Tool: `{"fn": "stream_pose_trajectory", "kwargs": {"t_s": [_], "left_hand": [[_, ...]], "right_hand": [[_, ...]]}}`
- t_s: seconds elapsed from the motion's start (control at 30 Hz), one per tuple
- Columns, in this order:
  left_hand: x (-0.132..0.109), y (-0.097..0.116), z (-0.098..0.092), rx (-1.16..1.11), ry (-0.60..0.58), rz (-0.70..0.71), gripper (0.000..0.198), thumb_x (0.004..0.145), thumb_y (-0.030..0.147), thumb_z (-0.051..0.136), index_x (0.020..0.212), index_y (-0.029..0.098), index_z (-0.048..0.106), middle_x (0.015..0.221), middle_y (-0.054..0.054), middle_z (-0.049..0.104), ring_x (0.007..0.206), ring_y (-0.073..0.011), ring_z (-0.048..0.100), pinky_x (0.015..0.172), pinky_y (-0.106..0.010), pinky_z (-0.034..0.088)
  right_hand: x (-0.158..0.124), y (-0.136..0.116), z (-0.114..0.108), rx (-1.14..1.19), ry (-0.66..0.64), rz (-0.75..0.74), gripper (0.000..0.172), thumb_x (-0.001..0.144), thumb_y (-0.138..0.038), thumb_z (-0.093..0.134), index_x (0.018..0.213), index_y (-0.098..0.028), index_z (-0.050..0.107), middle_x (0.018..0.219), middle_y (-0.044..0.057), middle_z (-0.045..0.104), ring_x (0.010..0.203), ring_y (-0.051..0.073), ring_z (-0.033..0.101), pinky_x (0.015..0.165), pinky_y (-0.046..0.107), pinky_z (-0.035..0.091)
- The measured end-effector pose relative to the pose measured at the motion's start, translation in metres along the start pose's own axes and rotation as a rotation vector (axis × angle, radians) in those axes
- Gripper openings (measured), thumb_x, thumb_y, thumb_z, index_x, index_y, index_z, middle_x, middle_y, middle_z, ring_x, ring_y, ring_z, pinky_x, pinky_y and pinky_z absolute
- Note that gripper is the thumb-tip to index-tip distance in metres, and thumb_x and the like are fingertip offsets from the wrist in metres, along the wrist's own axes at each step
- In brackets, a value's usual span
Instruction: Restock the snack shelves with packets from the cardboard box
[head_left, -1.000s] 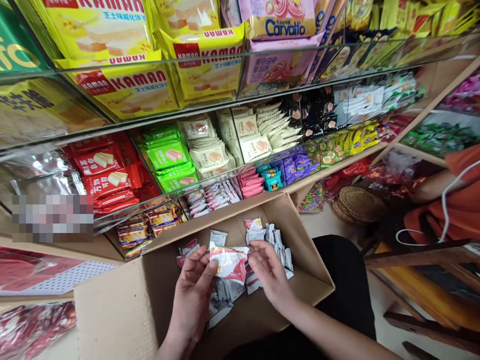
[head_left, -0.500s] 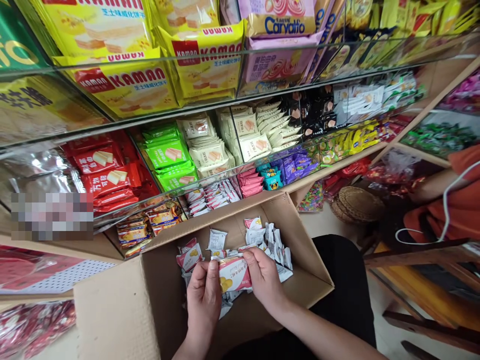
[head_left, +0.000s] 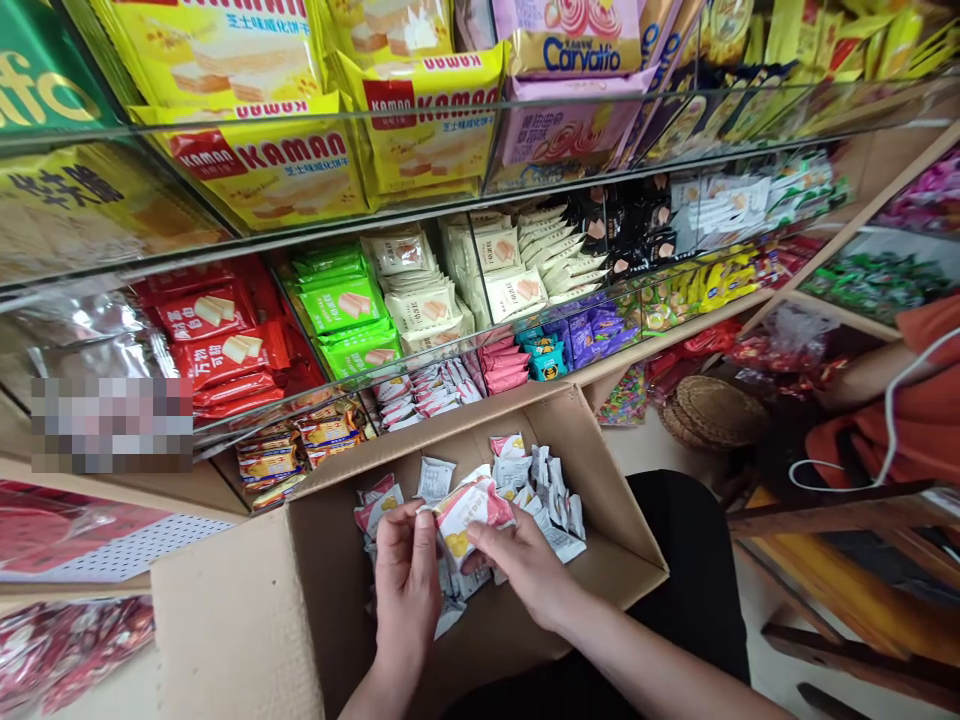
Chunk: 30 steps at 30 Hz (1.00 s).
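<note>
Between my two hands, above an open cardboard box [head_left: 480, 660], is a pink and white snack packet [head_left: 469, 512] with yellow round pictures on it. The thumb and fingers of my left hand [head_left: 409, 570] pinch its left end. My right hand [head_left: 525, 560] grips the right side, thumb across the front and fingers behind, out of sight. Inside the box lie several more small packets, some with their pale printed backs up [head_left: 436, 480], others standing in a row [head_left: 551, 485] at the right.
A glass-fronted shelf [head_left: 420, 235] holds many snack packets in compartments, with yellow wafer packs [head_left: 277, 165] above. Beyond the box, similar pink and white packets [head_left: 427, 392] fill a low compartment. At right are woven baskets [head_left: 716, 415], a wooden stool [head_left: 862, 590] and another person's orange clothing [head_left: 862, 440].
The packet has tilted and risen slightly between my hands. My right thumb has moved from its top edge down onto its front. My left hand keeps its pinch.
</note>
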<state>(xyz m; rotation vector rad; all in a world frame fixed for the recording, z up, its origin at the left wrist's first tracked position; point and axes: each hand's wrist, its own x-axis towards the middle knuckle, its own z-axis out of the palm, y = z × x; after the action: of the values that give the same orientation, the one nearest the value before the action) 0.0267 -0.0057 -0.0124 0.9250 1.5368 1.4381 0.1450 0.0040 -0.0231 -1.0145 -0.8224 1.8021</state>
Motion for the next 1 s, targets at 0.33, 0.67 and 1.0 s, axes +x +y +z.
{"fn": "stream_pose_trajectory", "kwargs": {"t_s": [0.33,0.67,1.0], "left_hand": [[0.013,0.025,-0.01,0.109,-0.219,-0.026,0.024,0.061,0.043,0.068,0.062,0.019,0.062,0.057,0.0,0.061,0.051,-0.0115,0.052,0.052,-0.024,0.043],[0.084,0.06,-0.086,0.979,0.098,0.474,0.028,0.078,0.044,0.047,0.086,0.022,0.062,0.088,-0.005,0.066,0.088,-0.0216,0.059,0.079,-0.032,0.043],[0.099,0.036,-0.097,1.262,0.041,0.455,0.036,0.086,0.04,0.032,0.072,0.021,0.059,0.072,-0.004,0.065,0.075,-0.0202,0.059,0.062,-0.027,0.037]], "right_hand": [[-0.006,-0.009,-0.005,-0.778,-0.206,-0.418,0.016,0.075,-0.028,0.058,0.088,-0.02,0.057,0.065,-0.004,0.057,0.052,0.009,0.048,0.047,0.018,0.037],[0.077,-0.104,-0.001,-1.349,-0.216,-0.979,0.022,0.087,-0.024,0.043,0.106,-0.017,0.053,0.098,0.008,0.061,0.092,0.021,0.055,0.081,0.038,0.044],[0.123,-0.135,0.024,-1.39,-0.404,-0.838,0.027,0.082,-0.021,0.051,0.108,-0.018,0.058,0.102,0.003,0.065,0.09,0.018,0.061,0.076,0.034,0.047]]}}
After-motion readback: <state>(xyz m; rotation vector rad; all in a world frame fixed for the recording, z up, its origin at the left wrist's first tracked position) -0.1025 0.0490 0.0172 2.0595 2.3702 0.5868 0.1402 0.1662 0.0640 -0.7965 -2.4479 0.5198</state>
